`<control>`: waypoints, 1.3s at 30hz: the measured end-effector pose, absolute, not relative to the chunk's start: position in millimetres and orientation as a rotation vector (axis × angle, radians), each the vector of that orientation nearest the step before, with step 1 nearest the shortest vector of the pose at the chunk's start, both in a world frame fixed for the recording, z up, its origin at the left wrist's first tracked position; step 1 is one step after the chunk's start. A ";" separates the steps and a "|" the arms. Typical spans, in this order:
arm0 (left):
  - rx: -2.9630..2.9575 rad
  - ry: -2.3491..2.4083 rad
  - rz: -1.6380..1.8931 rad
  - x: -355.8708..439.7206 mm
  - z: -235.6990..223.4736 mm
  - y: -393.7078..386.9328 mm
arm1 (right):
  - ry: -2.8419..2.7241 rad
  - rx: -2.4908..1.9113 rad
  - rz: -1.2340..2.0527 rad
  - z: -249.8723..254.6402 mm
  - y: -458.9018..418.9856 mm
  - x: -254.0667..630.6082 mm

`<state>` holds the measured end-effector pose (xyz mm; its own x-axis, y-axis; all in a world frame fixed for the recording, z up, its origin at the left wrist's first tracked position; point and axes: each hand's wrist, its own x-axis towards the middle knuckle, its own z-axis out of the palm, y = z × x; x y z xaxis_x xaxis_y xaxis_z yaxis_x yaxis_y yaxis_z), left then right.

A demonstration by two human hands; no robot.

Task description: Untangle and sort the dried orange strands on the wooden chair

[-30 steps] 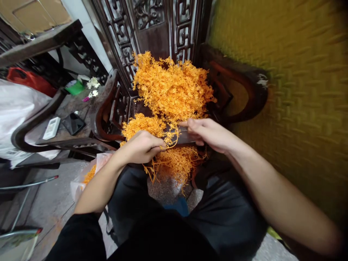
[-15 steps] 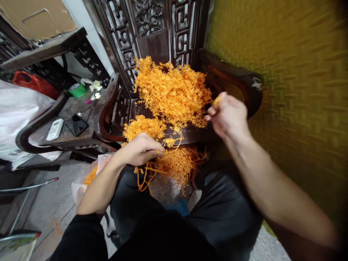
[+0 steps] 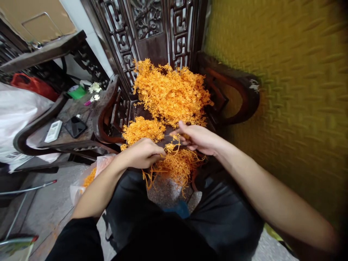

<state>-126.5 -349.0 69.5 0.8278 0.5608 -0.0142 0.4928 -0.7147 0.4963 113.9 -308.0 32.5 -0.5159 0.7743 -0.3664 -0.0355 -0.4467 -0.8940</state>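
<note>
My left hand [image 3: 144, 153] is closed on thin orange flower stems [image 3: 149, 175], whose ends hang below the fist. A small orange flower cluster [image 3: 170, 146] stands out past its fingertips. My right hand [image 3: 197, 138] is close beside this cluster, thumb raised and forefinger stretched toward it; a bit of orange flower shows tucked among its fingers. Behind the hands, a large heap of orange flower heads [image 3: 174, 94] and a smaller heap [image 3: 143, 129] lie on the dark wooden chair seat. Below the hands is a tangle of bare orange stems [image 3: 181, 165].
The chair's curved armrest [image 3: 244, 98] stands at the right, by a yellow textured surface [image 3: 285, 90]. At the left, a side table holds a black phone [image 3: 75, 127], a white device [image 3: 53, 131], a green roll [image 3: 77, 92] and white flowers [image 3: 94, 87]. A plastic bag [image 3: 102, 166] with orange contents stands below.
My right hand has come from beside the large heap, at the armrest, down and left to the cluster at my left hand. My left hand has stayed nearly still, closed on the stems.
</note>
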 end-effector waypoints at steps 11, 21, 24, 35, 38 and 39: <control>2.540 0.814 0.002 -123.8 69.7 -351.0 | -1.591 -1.027 1.223 42.5 -285.5 151.3; 2.579 0.797 -0.210 -106.6 62.5 -353.4 | -2.288 -0.866 1.406 37.5 -301.5 135.0; 2.632 0.731 -0.263 -99.0 58.0 -353.9 | -2.533 -0.798 1.593 30.4 -304.0 130.8; 2.533 0.563 -0.278 -102.0 43.0 -358.3 | -1.255 -1.099 1.019 29.4 -265.4 180.5; 2.549 0.651 -0.217 -101.8 45.7 -356.9 | -1.179 -1.059 1.295 27.8 -267.2 184.0; 2.571 0.678 -0.207 -100.2 46.5 -357.3 | -1.211 -1.071 1.393 26.8 -270.7 179.4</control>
<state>-100.2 -357.3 46.5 0.8665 0.4276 -0.2575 0.4985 -0.7676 0.4029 179.4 -270.7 26.8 -0.1476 0.9888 -0.0226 -0.1148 -0.0398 -0.9926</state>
